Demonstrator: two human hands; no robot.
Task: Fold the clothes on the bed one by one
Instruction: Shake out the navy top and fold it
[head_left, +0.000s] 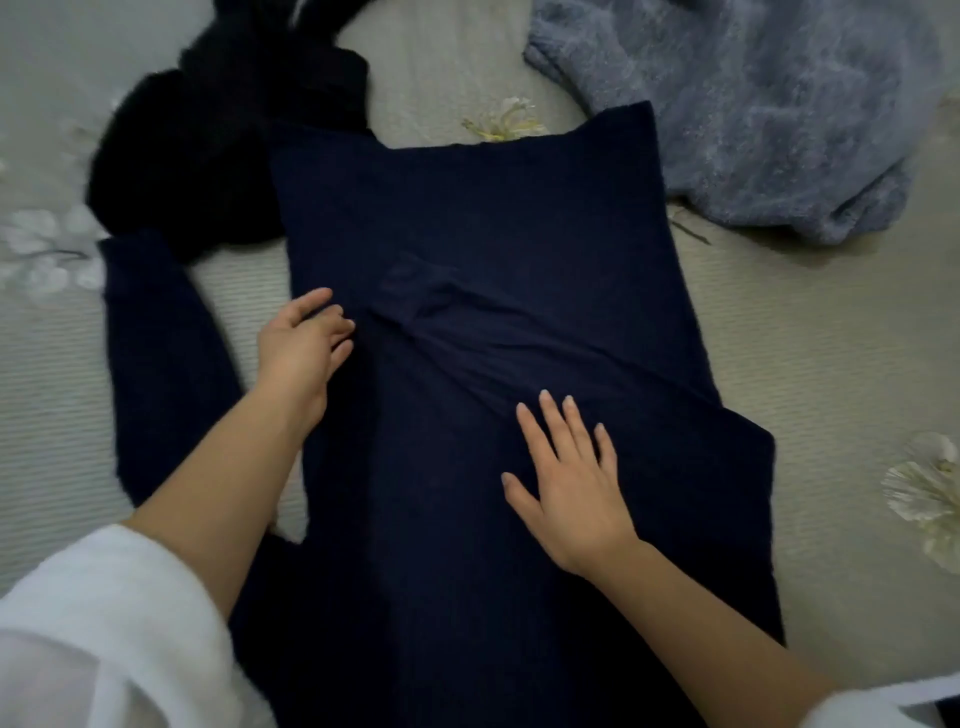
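The left hand (304, 340) reaches forward, turned on its edge with the thumb uppermost and the fingers (340, 332) curled inward; whether they pinch anything cannot be told. The right hand (569, 486) lies palm down, its fingers straight and spread, the thumb held out to the side. Both forearms are bare, with white sleeves (93, 623) pushed back near the elbows.

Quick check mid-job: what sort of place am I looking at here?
Most likely a bedroom at home. The work surface is a bed with a pale flower-printed sheet, and loose clothes lie on it: a navy garment spread out, a black garment and a fluffy grey-blue one.
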